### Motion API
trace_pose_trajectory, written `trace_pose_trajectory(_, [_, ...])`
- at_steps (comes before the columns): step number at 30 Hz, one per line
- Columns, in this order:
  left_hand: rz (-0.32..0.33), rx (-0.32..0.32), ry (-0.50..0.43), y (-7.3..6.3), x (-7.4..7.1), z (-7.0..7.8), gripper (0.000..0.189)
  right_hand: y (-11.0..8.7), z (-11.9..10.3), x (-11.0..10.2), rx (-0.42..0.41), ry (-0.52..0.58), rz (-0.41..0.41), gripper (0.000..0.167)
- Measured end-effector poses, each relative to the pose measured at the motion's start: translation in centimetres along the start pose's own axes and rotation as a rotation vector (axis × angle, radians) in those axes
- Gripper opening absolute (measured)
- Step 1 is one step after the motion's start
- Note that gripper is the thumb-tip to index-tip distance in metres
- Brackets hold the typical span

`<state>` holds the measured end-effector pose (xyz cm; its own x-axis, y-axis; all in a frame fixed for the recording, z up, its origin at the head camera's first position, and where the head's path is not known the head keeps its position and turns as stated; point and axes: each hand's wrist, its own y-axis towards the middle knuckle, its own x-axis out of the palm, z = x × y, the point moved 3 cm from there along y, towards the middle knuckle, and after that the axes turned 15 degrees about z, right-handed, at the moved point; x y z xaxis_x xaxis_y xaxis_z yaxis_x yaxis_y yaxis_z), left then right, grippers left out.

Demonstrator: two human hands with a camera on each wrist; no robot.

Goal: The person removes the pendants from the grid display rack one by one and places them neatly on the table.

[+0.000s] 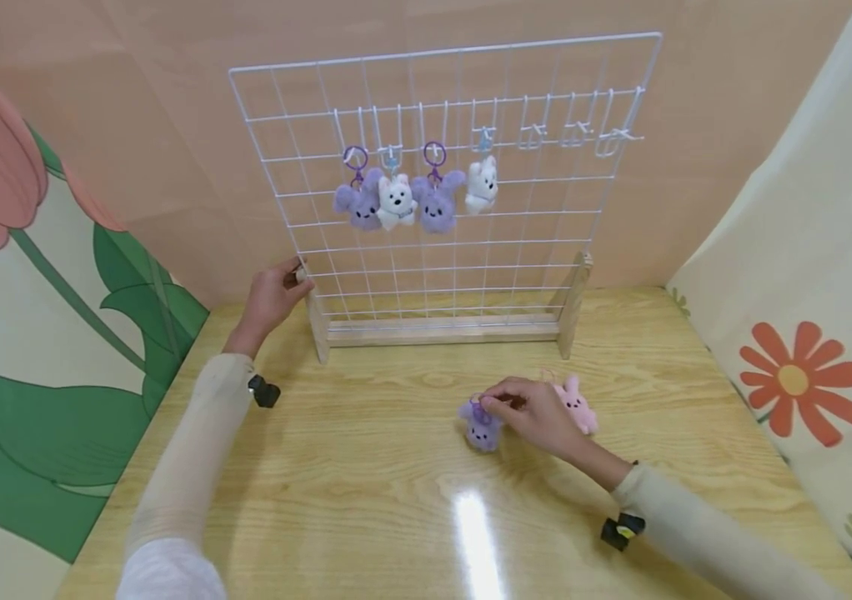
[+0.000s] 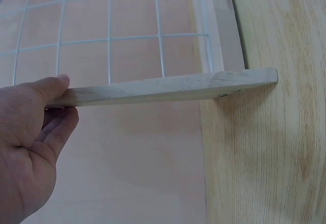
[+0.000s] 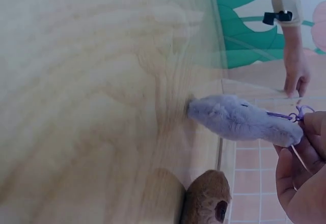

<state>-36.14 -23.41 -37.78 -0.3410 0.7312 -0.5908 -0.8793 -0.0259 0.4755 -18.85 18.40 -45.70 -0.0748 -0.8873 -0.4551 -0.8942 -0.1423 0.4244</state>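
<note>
Plush [image 1: 483, 435], purple, is at five o'clock from the middle of the head view, in our right hand [image 1: 537, 417].

At nine o'clock our left hand [image 1: 272, 293] pinches the upper end of the left post [image 2: 168, 89], thumb and fingers on opposite faces; we judge that this steadies the wooden stand and its grid [image 1: 444, 52].

From eleven to one o'clock we see a purple toy [image 1: 363, 210], a white toy [image 1: 396, 202], a second purple toy [image 1: 437, 208] and a second white toy [image 1: 482, 185] hanging by rings [image 1: 435, 142], probably so they can dangle freely; three face us, while the last turns aside. Three more hooks [image 1: 578, 129] project toward half past one.

Our right fingers pinch the plush near its ring, likely because that leaves the body loose below; its feet are close to the surface [image 1: 366, 467], but we cannot tell whether they touch.

At four o'clock a pink toy [image 1: 581, 410] lies just behind our right hand, partly hidden.
</note>
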Motion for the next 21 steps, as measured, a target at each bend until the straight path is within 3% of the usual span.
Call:
trace_pose_trajectory(7, [0.0, -0.002, -0.012, 0.0, 0.1, -0.1, 0.049, 1.5, 0.5, 0.2, -0.048, -0.123, 0.005, 0.008])
trace_pose_trajectory(21, [0.006, 0.004, -0.021, 0.1, 0.1, -0.2, 0.049, 3.0, 3.4, 0.9, -0.012, -0.246, 0.019, 0.013])
